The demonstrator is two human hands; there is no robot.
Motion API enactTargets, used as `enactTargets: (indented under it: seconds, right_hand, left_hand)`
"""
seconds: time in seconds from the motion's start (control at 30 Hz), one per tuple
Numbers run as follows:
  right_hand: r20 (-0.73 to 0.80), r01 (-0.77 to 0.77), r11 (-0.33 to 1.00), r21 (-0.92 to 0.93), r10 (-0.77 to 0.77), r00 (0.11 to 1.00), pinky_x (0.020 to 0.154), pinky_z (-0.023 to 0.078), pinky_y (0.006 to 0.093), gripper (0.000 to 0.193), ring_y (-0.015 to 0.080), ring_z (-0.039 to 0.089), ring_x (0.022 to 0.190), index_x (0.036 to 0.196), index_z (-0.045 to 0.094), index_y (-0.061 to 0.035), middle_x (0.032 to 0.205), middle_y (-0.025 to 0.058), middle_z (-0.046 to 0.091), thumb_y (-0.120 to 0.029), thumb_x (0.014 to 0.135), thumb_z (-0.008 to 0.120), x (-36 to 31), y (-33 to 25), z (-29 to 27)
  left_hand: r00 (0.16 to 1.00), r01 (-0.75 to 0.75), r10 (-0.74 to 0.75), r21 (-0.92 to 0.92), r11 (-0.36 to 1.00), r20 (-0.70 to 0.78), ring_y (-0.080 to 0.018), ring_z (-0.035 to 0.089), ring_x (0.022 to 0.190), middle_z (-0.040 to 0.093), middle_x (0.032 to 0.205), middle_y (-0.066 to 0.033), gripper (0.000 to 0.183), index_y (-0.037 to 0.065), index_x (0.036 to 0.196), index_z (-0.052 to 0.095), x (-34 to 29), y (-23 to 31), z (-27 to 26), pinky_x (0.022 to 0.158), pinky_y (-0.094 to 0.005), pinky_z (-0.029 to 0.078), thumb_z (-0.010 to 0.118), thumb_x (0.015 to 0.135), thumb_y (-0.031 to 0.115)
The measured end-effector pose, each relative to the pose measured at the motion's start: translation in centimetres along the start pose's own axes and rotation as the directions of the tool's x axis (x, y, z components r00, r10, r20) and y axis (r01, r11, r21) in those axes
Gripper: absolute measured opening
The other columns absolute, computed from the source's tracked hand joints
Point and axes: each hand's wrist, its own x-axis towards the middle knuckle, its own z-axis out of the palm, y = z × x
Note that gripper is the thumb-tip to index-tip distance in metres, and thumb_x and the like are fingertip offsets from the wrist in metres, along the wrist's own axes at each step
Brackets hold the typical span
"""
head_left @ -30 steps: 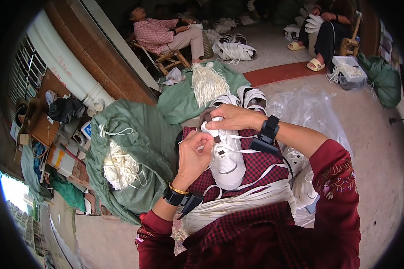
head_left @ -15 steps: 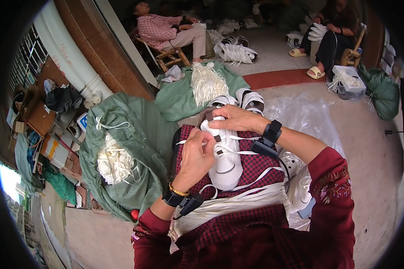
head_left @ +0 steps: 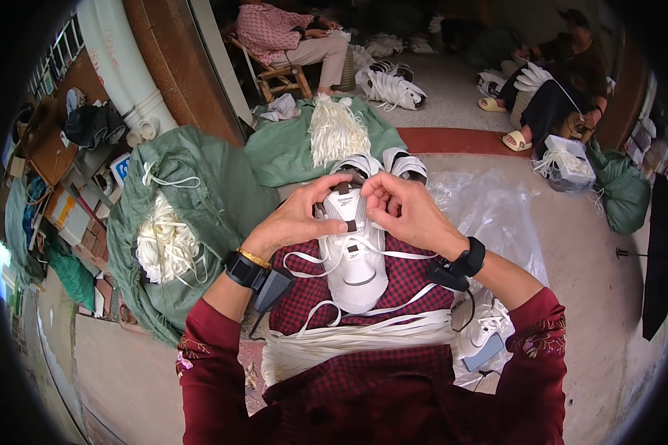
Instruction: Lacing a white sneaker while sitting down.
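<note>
"Lacing, I'd guess?"

"Seemingly. The left hand [head_left: 293, 216] has its fingers around the white shoe [head_left: 358, 288] by the tongue; the right hand [head_left: 414, 215] curls narrow beside it, its hold unclear."

"Next?"

"Probably a gentle pinch on the flat, ribbon-like lace [head_left: 408, 254]."

"The shoe itself?"

"Toe toward the wearer, rounded, over checked cloth [head_left: 293, 302]."

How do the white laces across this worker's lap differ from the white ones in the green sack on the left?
The lap laces lie stretched out side by side in a long band; the sack laces form a tangled heap. The lap laces are close to the toe of the white shoe; the sack laces sit in the opening of the green sack. Both are whitish bunches of many strands.
</note>
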Motion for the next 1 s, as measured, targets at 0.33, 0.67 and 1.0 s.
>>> enactTargets:
  seconds: [0.33, 0.67, 1.0]
  right_hand:
    - [0.100, 0.116, 0.980, -0.162, -0.101, 0.990, 0.059, 0.050, 0.0251, 0.032, 0.0107, 0.061, 0.068, 0.113, 0.057, -0.0010, 0.081, 0.0032, 0.064, 0.002, 0.083, 0.068, 0.5, -0.9, 1.6]
    - [0.054, 0.017, 0.978, -0.207, -0.006, 0.998, 0.057, 0.049, 0.0264, 0.027, 0.0112, 0.058, 0.062, 0.106, 0.060, -0.0011, 0.075, 0.0046, 0.062, 0.002, 0.080, 0.066, 0.6, -2.0, 0.2]
    - [-0.417, -0.291, 0.689, -0.664, -0.018, 0.909, 0.062, 0.052, 0.0289, 0.011, 0.0163, 0.063, 0.060, 0.081, 0.071, 0.0011, 0.071, 0.0095, 0.067, -0.003, 0.072, 0.067, -3.0, 7.1, -13.9]
  left_hand:
    - [0.994, 0.030, 0.007, -0.349, 0.937, 0.105, -0.0076, 0.058, 0.106, 0.063, 0.119, -0.0021, 0.068, 0.000, 0.139, 0.052, 1.2, -2.3, 0.1, 0.091, -0.0254, 0.051, 0.079, 0.077, -0.009]
    - [0.995, 0.048, -0.013, -0.366, 0.929, 0.099, -0.0085, 0.061, 0.095, 0.068, 0.107, -0.0020, 0.047, -0.001, 0.129, 0.060, 0.6, -2.0, 0.1, 0.083, -0.0262, 0.052, 0.071, 0.084, 0.004]
    - [0.998, 0.065, -0.059, -0.163, 0.984, 0.038, -0.0095, 0.058, 0.103, 0.067, 0.119, -0.0066, 0.047, -0.006, 0.136, 0.053, 0.4, -2.7, -0.1, 0.094, -0.0281, 0.048, 0.066, 0.093, 0.007]
